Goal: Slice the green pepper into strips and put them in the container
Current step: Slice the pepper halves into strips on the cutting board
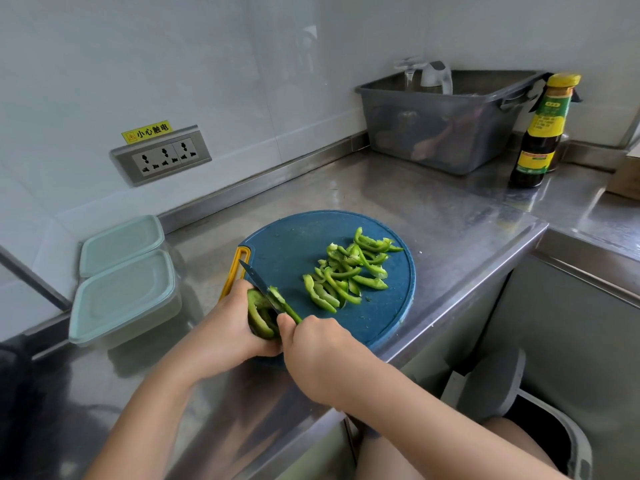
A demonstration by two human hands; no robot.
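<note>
My left hand (228,327) clamps the green pepper chunk (259,315) at the near-left edge of the round blue cutting board (287,244), right hand (318,355) gripping the black knife (258,284) across it, green pepper strips (349,271) heaped mid-board, pale-green lidded plastic container (124,299) left of the board.

Place: a kitchen, with a plain working look.
Counter: brushed stainless-steel worktop (433,209) with a raised steel lip against the wall, across the middle of the frame.
Wall: glossy white wall panels (173,64), upper left.
Power: grey three-way wall socket strip (161,155) under a yellow warning sticker (147,132), left of centre.
Food prep: round dark-blue plastic chopping board (294,244) at centre bearing cut green pepper strips (349,271); a black-bladed knife (258,282) lies against a green pepper piece (259,318) at its lower left.
Storage: two clear rectangular food boxes with pale green lids (123,299), left edge.
Condiment: dark sauce bottle with yellow cap (540,133), upper right.
Tub: grey translucent plastic tub (443,133) beside it, contents blurred.
</note>
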